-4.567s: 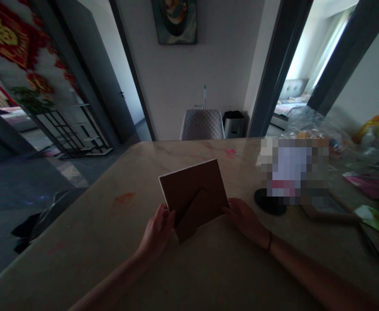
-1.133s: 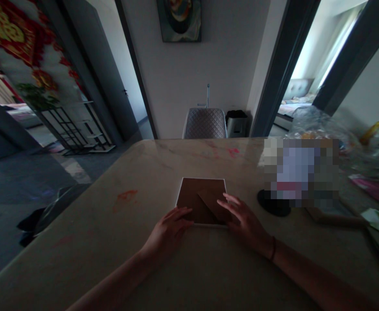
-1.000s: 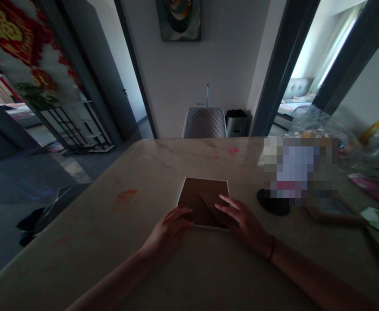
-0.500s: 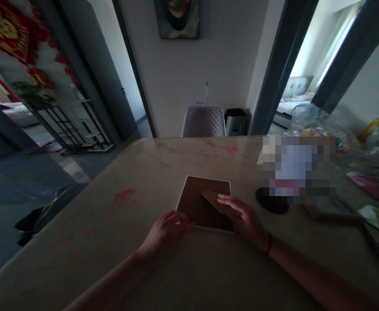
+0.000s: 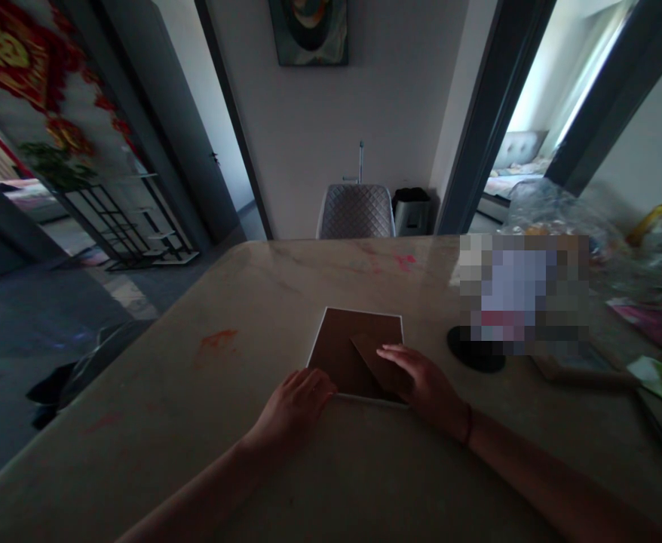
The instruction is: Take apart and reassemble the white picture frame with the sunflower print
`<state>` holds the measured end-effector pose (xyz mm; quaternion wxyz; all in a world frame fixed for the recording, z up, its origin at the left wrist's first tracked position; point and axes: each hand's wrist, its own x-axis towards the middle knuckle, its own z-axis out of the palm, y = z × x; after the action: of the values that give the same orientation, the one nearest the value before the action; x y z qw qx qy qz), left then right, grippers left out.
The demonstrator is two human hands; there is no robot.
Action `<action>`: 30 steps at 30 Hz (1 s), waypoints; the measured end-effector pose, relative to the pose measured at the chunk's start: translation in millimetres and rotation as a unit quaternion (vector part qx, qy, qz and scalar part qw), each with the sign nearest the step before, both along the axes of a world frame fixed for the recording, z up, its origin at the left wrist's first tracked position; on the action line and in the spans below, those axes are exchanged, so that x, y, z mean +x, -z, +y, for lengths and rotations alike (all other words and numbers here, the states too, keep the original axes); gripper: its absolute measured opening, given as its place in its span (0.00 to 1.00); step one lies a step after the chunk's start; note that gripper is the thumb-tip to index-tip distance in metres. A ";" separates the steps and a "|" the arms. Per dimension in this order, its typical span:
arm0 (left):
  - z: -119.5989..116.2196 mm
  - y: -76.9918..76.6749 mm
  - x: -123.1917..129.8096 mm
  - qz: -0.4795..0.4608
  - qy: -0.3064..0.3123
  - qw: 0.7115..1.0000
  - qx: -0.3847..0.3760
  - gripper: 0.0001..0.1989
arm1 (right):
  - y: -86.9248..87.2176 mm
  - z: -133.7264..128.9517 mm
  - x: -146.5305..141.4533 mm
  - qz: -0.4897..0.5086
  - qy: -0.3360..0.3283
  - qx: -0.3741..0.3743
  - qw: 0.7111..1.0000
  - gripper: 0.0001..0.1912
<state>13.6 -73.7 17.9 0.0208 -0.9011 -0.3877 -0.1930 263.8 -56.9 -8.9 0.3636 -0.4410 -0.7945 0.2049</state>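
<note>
Head view: hands [image 5: 291,411] [image 5: 424,385] at frame edge [image 5: 359,397]

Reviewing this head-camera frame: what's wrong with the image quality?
Head view: the left hand and right hand sit in dim shadow; the far doorway glares bright; wide-angle distortion slants the door frame; a pixelated patch hides part of the table.

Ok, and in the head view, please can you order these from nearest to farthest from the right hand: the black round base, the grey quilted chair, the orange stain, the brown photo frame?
1. brown photo frame: under the right hand, touching it.
2. black round base: to the hand's right, on the table.
3. orange stain: left, on the table.
4. grey quilted chair: straight ahead, beyond the table's far edge.
</note>
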 end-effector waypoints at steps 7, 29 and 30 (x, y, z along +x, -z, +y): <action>-4.2 -2.0 1.9 0.048 0.002 0.997 0.056 0.10 | 0.2 -1.9 -1.6 -0.021 0.015 0.002 1.000 0.25; 11.2 4.8 -12.2 -0.037 -0.134 0.990 0.008 0.11 | -3.2 -5.0 -3.7 -0.044 0.018 0.020 0.999 0.25; 13.6 6.7 -13.9 -0.040 -0.144 0.989 -0.007 0.14 | -2.5 -4.6 -3.3 -0.041 0.021 0.022 0.999 0.26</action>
<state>-0.3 -60.1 11.2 0.0269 -0.8274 -0.5154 -0.2215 260.4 -61.5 -6.4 0.3446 -0.4573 -0.8038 0.1612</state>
